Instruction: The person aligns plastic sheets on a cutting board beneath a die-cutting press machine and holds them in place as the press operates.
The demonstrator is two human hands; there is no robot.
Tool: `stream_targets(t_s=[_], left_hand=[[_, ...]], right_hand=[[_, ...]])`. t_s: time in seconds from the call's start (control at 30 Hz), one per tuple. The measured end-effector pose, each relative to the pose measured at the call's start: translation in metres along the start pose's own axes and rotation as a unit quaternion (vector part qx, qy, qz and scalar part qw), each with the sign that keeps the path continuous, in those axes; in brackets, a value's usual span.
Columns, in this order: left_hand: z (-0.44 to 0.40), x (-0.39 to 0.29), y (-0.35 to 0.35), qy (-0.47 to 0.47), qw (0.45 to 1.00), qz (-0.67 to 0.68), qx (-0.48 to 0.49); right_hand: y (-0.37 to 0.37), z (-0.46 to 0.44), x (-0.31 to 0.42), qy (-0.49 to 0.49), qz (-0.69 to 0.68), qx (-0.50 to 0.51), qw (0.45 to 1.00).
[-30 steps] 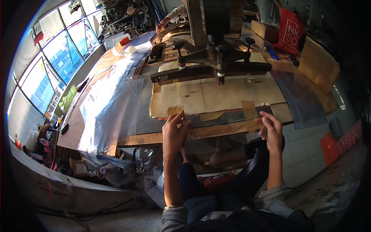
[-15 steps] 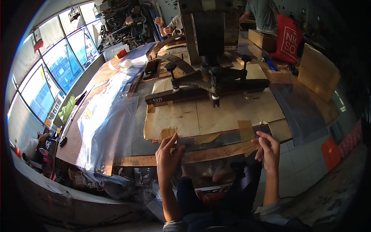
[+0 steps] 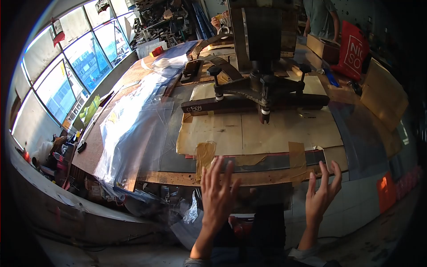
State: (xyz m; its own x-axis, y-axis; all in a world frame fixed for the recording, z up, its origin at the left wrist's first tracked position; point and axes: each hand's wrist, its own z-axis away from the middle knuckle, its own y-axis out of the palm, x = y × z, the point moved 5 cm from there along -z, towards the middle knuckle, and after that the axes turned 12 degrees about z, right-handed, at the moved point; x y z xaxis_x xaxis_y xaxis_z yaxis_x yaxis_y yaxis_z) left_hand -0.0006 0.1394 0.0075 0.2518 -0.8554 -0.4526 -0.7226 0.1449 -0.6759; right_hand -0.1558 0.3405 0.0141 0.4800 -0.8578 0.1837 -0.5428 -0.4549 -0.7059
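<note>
My left hand (image 3: 216, 193) is raised in front of the table's near edge, fingers apart and holding nothing. Just beyond its fingertips, a strip of brown tape (image 3: 205, 155) runs from the cream board (image 3: 222, 133) down over the dark sheet (image 3: 178, 163). My right hand (image 3: 324, 191) is also spread, to the right of a second strip of brown tape (image 3: 297, 160). Neither hand visibly grips anything. Above the board stands a black press head (image 3: 265, 89) with a long dark bar (image 3: 213, 107) lying across the board.
Clear plastic film (image 3: 129, 120) covers the table's left side. A red bag (image 3: 352, 51) and a cardboard box (image 3: 322, 48) stand at the back right, near a person (image 3: 321, 20). Another person's hand (image 3: 218, 21) shows behind the press. A brown panel (image 3: 383, 95) leans at right.
Both hands have drawn back from the board's near edge and their fingers have spread. The left tape strip now lies down over the dark sheet. The view has shifted left.
</note>
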Motion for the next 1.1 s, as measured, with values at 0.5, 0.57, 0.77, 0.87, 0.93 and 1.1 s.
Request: stream_targets(t_s=[0.5, 0.57, 0.77, 0.87, 0.93, 1.1], left_hand=[[0.042, 0.033, 0.094, 0.223, 0.927, -0.12, -0.278], [0.044, 0.034, 0.094, 0.217, 0.935, -0.119, -0.255], [0.044, 0.032, 0.09, 0.211, 0.943, -0.11, -0.234], [0.044, 0.031, 0.087, 0.209, 0.946, -0.11, -0.221], [0.044, 0.03, 0.087, 0.209, 0.947, -0.108, -0.22], [0.045, 0.03, 0.086, 0.203, 0.949, -0.113, -0.213]], right_hand=[[0.091, 0.045, 0.036, -0.196, -0.04, -0.224, 0.954], [0.091, 0.046, 0.036, -0.194, -0.044, -0.225, 0.954], [0.091, 0.046, 0.036, -0.176, -0.048, -0.228, 0.956], [0.092, 0.046, 0.036, -0.177, -0.055, -0.225, 0.957], [0.092, 0.047, 0.035, -0.177, -0.054, -0.224, 0.957], [0.092, 0.047, 0.035, -0.179, -0.055, -0.221, 0.957]])
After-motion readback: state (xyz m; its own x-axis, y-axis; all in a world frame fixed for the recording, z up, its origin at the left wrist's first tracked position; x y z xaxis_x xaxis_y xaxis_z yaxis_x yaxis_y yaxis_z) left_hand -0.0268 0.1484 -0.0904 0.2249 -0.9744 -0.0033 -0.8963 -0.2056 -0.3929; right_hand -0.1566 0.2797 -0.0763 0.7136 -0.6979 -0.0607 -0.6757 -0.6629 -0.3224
